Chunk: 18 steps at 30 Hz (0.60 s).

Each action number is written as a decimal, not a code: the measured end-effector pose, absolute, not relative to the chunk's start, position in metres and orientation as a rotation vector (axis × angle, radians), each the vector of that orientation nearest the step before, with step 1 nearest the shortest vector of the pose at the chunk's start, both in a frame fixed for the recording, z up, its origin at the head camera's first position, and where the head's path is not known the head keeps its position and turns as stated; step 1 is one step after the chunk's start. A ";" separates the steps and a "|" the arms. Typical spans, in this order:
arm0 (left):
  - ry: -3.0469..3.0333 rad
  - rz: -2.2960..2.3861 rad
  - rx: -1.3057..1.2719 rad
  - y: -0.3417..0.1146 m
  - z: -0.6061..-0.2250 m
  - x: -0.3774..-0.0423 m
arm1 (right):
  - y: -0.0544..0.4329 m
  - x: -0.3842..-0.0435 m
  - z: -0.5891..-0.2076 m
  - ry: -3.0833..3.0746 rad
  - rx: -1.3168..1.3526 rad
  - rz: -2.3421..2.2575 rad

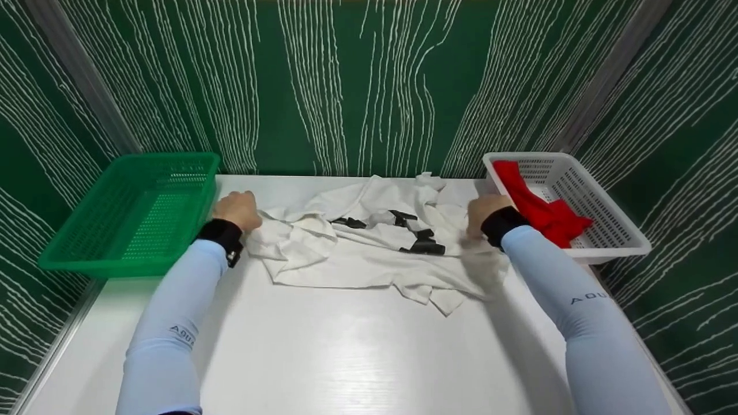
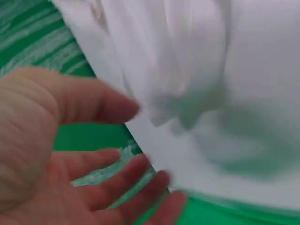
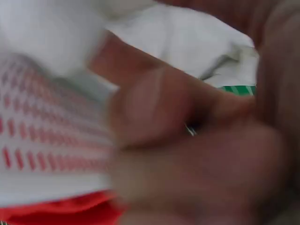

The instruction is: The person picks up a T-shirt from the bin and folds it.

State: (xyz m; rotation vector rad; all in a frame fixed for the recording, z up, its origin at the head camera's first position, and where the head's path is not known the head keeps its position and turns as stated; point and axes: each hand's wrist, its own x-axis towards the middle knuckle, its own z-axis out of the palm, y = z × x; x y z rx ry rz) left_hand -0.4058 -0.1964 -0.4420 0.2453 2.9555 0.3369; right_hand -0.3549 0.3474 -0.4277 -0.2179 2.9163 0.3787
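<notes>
"What does the head view show?"
"The white cloth [image 1: 357, 268] lies rumpled on the desk [image 1: 346, 351], between the left hand [image 1: 237, 210] and the right hand [image 1: 486, 213]. To spread it well, I'd draw opposite edges outward evenly."
"And the left wrist view?"
"Thumb and fingers stand apart, near the cloth; I'd pinch an edge before pulling."
"The right wrist view?"
"The fingers curl, blurred; I can't tell whether they grip cloth. The white basket [image 3: 51, 180] is close, so I'd pull clear of it."
</notes>
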 end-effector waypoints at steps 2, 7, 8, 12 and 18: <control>2.963 0.374 0.314 -0.179 -0.451 -0.403 | 0.344 -0.365 -0.437 2.985 -0.310 0.221; 2.753 0.409 0.492 -0.137 -0.464 -0.389 | 0.320 -0.372 -0.459 2.953 -0.495 0.050; 2.731 0.382 0.511 -0.132 -0.464 -0.386 | 0.316 -0.371 -0.463 2.930 -0.504 0.040; 2.715 0.316 0.522 -0.126 -0.466 -0.377 | 0.306 -0.364 -0.472 2.911 -0.496 0.024; 2.599 0.408 0.530 -0.142 -0.467 -0.375 | 0.307 -0.350 -0.471 2.974 -0.442 -0.022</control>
